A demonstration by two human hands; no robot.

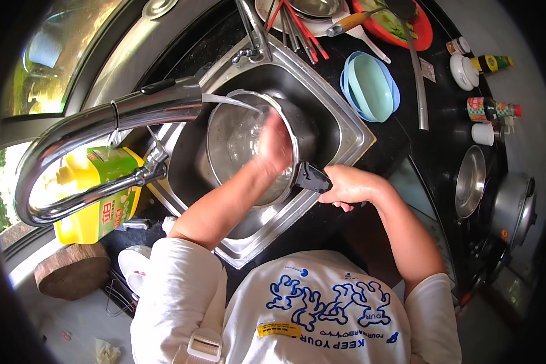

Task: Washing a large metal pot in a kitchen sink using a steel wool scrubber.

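Observation:
A round stainless steel pot (pixel 214 150) with a black handle (pixel 313 178) is in the metal sink (pixel 346 136). Water (pixel 230 101) runs from the chrome faucet (pixel 157 109) into it, and clear water stirs inside. My left hand (pixel 274 143) reaches into the pot at its right inner wall. It is blurred, its fingertips are hard to make out, and I cannot tell whether it holds anything. Over the sink's near right edge, my right hand (pixel 351 183) grips the end of the handle.
Left of the sink stands a yellow detergent jug (pixel 79 200), with a wooden chopping block (pixel 73 273) nearby. Blue and green plastic bowls (pixel 372 86), chopsticks (pixel 295 32), a long-handled spatula (pixel 417 86) and a red dish of greens (pixel 421 34) lie beyond the sink. Bottles (pixel 482 109) line the right.

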